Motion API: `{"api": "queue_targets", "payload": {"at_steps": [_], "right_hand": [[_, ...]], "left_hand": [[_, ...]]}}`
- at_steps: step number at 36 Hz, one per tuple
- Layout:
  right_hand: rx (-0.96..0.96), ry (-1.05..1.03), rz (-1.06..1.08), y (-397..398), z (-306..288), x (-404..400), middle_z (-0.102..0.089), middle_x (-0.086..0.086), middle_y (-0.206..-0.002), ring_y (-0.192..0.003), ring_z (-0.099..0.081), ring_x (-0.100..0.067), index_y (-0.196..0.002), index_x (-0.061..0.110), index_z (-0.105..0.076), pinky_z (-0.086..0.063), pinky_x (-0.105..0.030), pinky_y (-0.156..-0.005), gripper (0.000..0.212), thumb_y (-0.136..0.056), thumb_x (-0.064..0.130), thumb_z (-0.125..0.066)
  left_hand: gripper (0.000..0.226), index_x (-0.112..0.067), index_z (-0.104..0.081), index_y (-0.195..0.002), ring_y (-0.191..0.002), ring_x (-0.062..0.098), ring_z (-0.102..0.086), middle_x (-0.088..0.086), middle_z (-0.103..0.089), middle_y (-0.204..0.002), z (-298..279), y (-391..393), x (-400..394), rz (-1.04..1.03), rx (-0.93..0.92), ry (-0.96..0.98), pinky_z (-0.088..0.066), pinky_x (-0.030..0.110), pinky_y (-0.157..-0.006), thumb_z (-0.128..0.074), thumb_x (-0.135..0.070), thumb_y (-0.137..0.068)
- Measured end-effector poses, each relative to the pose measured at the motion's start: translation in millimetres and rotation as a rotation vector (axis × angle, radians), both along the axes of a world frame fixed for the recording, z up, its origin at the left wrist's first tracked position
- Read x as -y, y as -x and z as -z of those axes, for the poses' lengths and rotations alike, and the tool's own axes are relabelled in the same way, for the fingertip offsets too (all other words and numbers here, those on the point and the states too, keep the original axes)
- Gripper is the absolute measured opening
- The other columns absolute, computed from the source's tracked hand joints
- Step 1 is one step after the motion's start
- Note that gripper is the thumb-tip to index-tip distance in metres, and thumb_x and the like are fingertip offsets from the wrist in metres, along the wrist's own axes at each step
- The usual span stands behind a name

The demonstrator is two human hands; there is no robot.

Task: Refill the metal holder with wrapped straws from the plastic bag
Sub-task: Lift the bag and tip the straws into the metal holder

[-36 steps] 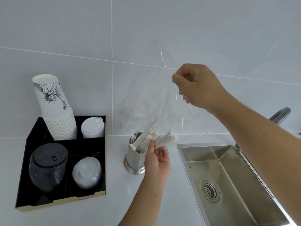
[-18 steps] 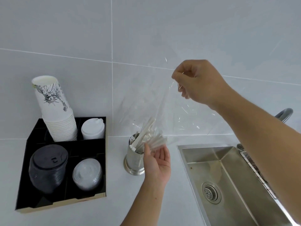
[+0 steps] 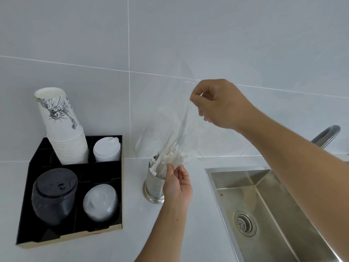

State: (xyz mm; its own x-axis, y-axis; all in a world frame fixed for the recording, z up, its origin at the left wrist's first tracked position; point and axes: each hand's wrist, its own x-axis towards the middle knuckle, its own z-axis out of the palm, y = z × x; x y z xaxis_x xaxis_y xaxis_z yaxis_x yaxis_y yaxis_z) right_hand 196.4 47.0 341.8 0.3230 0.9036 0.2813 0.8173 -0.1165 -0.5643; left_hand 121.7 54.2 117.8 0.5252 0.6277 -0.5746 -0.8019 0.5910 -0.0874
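The round metal holder (image 3: pixel 154 188) stands on the white counter just left of the sink. A bundle of white wrapped straws (image 3: pixel 171 154) slants from the clear plastic bag (image 3: pixel 188 127) down into its mouth. My right hand (image 3: pixel 219 103) is raised above and to the right, pinching the bag's upper end so that the bag hangs down over the holder. My left hand (image 3: pixel 177 184) is beside the holder's right side, thumb and fingers closed on the lower ends of the straws through the bag's edge.
A black organiser tray (image 3: pixel 75 226) at the left holds a tall stack of paper cups (image 3: pixel 62 129), white lids (image 3: pixel 107 149), black lids (image 3: pixel 54 193) and clear lids (image 3: pixel 101 204). A steel sink (image 3: pixel 264 210) with a drain lies to the right; a faucet (image 3: pixel 325 136) curves behind my right arm. The tiled wall is close behind.
The straws have slid further down into the holder and stand more upright. My left hand moved slightly up against them; my right hand kept the bag raised.
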Motion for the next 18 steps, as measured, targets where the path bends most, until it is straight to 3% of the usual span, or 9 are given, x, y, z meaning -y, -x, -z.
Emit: {"api": "queue_targets", "payload": {"at_steps": [6, 13, 18], "right_hand": [[0.05, -0.003, 0.014, 0, -3, -4, -0.064, 0.007, -0.054, -0.045, -0.059, -0.01, -0.076, 0.024, -0.065, -0.041, -0.014, -0.039, 0.019, -0.09, 0.02, -0.054], [-0.046, -0.095, 0.032, -13, -34, -1, -0.065, 0.005, -0.052, -0.043, -0.061, -0.01, -0.075, 0.017, -0.067, -0.058, -0.041, -0.055, 0.015, -0.086, 0.02, -0.056], [-0.023, 0.014, 0.024, -16, -19, 1, -0.067, 0.006, -0.055, -0.045, -0.062, -0.009, -0.076, 0.023, -0.067, -0.06, -0.046, -0.062, 0.016, -0.089, 0.023, -0.057]], "left_hand": [[0.029, -0.003, -0.065, -0.1, -0.078, 0.014, -0.067, 0.008, -0.071, -0.088, 10, 3, 8, 0.058, -0.004, 0.019, -0.058, 0.022, -0.052, -0.06, -0.03, -0.095], [0.041, 0.003, -0.06, -0.107, -0.074, 0.019, -0.072, 0.015, -0.072, -0.095, 15, 13, 13, 0.097, 0.035, 0.0, -0.059, 0.026, -0.054, -0.064, -0.035, -0.092], [0.033, 0.001, -0.065, -0.096, -0.072, 0.016, -0.073, 0.011, -0.074, -0.088, 16, 14, 14, 0.096, 0.024, -0.029, -0.059, 0.025, -0.056, -0.065, -0.032, -0.092]]}}
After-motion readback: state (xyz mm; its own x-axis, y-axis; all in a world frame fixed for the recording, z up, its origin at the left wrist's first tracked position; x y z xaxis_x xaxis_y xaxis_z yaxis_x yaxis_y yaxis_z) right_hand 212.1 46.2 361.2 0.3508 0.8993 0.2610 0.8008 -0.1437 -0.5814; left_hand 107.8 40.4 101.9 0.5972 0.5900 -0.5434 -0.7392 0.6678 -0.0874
